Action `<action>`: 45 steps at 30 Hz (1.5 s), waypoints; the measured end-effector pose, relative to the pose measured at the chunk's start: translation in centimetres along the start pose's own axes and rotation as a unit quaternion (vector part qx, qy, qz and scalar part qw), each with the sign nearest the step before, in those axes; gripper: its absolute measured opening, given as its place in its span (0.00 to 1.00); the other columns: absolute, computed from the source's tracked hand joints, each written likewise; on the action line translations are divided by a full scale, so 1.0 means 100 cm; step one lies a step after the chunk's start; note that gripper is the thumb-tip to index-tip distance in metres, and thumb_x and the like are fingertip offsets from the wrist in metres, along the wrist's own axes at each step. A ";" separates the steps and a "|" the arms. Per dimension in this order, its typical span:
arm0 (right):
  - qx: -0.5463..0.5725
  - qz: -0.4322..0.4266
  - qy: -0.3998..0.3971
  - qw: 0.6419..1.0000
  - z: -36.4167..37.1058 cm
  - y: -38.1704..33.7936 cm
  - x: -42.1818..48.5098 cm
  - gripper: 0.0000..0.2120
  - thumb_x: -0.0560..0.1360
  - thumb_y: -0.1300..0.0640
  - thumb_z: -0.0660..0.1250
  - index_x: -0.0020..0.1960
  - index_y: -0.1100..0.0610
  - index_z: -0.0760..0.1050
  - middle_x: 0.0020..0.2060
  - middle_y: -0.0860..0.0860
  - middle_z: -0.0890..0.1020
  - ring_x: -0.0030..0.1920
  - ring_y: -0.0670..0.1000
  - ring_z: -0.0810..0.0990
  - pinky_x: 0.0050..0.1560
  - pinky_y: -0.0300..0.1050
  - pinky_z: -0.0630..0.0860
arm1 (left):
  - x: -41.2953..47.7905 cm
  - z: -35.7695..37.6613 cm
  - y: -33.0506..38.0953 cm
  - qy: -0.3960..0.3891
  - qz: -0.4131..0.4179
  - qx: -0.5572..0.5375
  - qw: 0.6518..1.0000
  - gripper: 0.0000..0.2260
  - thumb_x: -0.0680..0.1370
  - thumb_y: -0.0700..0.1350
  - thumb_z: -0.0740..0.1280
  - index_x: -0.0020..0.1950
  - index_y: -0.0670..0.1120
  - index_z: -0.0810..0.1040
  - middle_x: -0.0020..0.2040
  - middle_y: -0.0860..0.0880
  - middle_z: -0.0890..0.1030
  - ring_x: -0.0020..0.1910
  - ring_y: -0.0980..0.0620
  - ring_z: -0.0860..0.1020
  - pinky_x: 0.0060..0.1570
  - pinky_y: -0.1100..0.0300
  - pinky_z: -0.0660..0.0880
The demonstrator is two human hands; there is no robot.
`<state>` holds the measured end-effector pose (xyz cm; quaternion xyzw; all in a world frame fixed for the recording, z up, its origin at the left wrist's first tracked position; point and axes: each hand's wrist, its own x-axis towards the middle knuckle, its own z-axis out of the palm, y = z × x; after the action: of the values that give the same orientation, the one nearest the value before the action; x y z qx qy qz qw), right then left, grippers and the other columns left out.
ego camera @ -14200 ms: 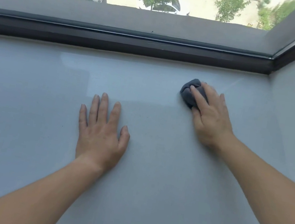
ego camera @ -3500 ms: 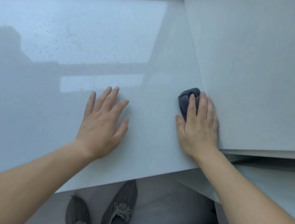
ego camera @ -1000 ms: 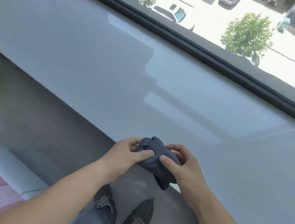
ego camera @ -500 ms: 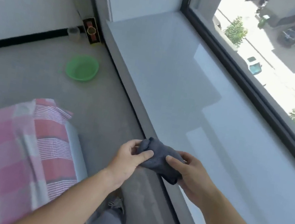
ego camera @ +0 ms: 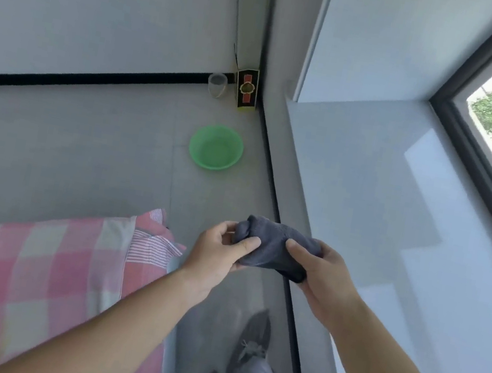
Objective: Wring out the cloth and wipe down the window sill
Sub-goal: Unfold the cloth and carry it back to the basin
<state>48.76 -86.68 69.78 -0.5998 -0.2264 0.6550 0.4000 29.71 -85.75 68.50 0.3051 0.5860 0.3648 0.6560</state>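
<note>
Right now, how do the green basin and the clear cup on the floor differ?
The green basin is wide, shallow and opaque; the clear cup is narrow, taller than wide and see-through. The basin sits out on open floor; the cup stands against the wall. Both are upright and look empty.

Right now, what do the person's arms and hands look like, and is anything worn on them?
Both forearms are bare up to the frame edge: no sleeves show. The left hand and right hand carry no gloves, and no rings, watch or wristband can be seen. The nails look short and unpainted.
</note>
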 end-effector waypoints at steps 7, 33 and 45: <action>-0.049 -0.008 -0.050 0.998 0.073 -0.090 0.141 0.13 0.76 0.62 0.71 0.60 0.62 0.76 0.53 0.60 0.85 0.52 0.58 0.86 0.55 0.58 0.82 | 0.133 -0.039 0.086 0.054 0.022 -0.027 0.998 0.11 0.76 0.40 0.73 0.58 0.44 0.80 0.51 0.43 0.85 0.48 0.52 0.84 0.49 0.55 0.82; -0.029 0.054 0.030 0.998 0.323 -0.267 0.541 0.12 0.76 0.61 0.72 0.58 0.59 0.77 0.51 0.59 0.84 0.49 0.56 0.85 0.42 0.48 0.82 | 0.559 -0.212 0.335 0.023 -0.035 0.110 0.993 0.11 0.75 0.40 0.73 0.56 0.40 0.81 0.30 0.55 0.79 0.28 0.61 0.75 0.33 0.66 0.71; 0.062 0.103 0.125 0.985 0.335 -0.246 0.679 0.11 0.76 0.63 0.71 0.58 0.59 0.77 0.51 0.59 0.85 0.50 0.58 0.85 0.53 0.59 0.82 | 0.723 -0.218 0.358 -0.045 -0.096 0.204 0.973 0.11 0.74 0.43 0.75 0.55 0.45 0.81 0.49 0.43 0.85 0.51 0.44 0.83 0.55 0.49 0.78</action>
<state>25.31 -12.29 53.78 -0.6715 -0.0706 0.6253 0.3914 7.19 -6.28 55.88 0.3906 0.6448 0.1589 0.6375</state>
